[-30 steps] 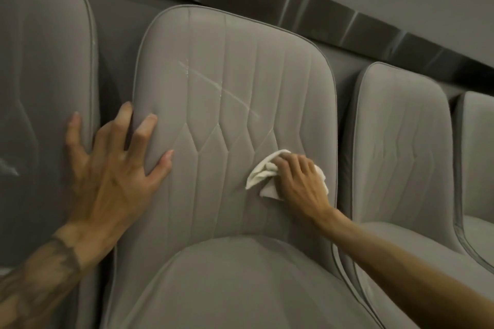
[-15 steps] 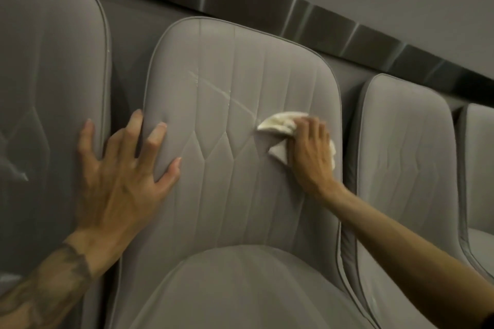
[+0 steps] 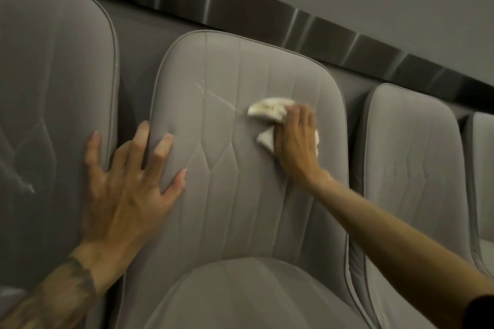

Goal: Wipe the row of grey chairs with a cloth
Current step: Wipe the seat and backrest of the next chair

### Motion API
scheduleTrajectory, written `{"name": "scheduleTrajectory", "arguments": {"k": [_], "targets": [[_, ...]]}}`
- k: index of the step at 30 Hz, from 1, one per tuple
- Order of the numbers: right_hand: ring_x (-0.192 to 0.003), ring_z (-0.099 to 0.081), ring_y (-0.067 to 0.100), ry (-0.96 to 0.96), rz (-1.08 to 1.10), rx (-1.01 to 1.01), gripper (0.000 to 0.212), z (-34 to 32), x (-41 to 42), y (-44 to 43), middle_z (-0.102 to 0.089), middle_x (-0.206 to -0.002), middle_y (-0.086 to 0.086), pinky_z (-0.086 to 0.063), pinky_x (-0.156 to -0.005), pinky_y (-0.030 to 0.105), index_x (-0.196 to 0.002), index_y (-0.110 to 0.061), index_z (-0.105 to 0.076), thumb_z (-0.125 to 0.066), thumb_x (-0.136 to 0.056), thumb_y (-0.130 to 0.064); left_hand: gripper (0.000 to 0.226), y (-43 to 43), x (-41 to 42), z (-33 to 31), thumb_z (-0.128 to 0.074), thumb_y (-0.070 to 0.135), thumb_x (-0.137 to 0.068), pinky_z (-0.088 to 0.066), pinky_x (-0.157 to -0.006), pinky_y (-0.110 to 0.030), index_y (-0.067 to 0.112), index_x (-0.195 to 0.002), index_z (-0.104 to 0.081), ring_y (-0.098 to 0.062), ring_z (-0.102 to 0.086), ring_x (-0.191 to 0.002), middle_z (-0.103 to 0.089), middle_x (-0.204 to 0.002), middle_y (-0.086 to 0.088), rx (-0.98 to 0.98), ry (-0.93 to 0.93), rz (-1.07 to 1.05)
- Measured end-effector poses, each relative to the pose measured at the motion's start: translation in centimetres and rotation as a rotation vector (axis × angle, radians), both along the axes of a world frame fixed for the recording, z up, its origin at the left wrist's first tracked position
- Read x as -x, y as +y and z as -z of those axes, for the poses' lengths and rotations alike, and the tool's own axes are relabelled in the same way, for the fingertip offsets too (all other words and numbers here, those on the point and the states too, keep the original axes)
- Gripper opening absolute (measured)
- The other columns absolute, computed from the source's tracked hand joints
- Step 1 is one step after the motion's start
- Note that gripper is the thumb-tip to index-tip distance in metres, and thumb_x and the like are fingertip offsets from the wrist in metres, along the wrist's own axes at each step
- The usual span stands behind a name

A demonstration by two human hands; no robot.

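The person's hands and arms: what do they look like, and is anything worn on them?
Both are bare: no gloves, rings or watch show. The left hand has longish nails, and a dark tattoo spreads over its forearm near the wrist. The right hand looks unmarked; a dark sleeve edge shows far up that arm.

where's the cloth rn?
Head view, right of centre: cloth under the right hand, on the backrest of the second chair from left, beside a pale streak.
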State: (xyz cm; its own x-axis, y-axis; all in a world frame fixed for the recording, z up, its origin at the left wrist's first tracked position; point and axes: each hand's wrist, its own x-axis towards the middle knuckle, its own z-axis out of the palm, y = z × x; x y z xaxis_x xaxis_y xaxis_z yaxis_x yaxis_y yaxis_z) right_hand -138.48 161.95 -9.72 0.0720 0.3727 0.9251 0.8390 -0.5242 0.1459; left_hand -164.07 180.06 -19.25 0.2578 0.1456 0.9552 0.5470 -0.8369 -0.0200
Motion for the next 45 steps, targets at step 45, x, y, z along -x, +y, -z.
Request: {"name": "scheduleTrajectory", "arguments": {"k": [45], "targets": [[-0.089, -0.050, 0.034, -0.119, -0.198, 0.144, 0.023, -0.8, 0.6, 1.2, -0.053, -0.099, 0.016, -0.043, -0.080, 0.048, -0.099, -0.003, -0.057, -0.047, -0.101, -0.025, 0.056, -0.7, 0.1, -0.3, -0.049, 0.049, -0.103, -0.019, -0.123, -0.066, 0.015, -0.148, -0.048, -0.040, -0.062, -0.108, -0.046, -0.153, -0.022, 0.005, -0.007, -0.006]]}}
